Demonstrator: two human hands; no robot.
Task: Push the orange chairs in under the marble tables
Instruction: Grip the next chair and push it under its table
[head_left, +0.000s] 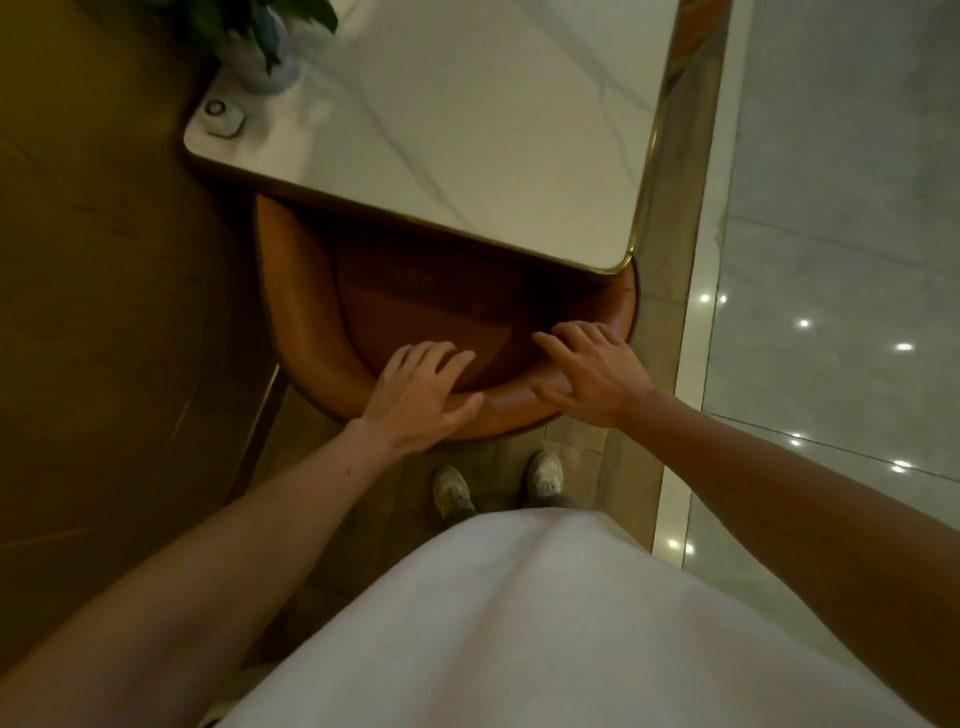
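An orange chair (306, 322) with a curved padded back stands right in front of me, its seat partly under the near edge of a white marble table (467, 130) with a gold rim. My left hand (423, 392) lies over the top of the curved backrest, fingers spread and draped onto its inner side. My right hand (589, 374) rests the same way on the backrest further right. Both hands press on the chair back. A second orange chair (696, 31) shows at the table's far right corner.
A potted plant (260, 41) and a small white square device (224, 117) sit at the table's left end. A dark wooden wall panel (104, 260) runs along the left. Glossy pale floor tiles (831, 260) lie to the right. My shoes (498, 486) stand just behind the chair.
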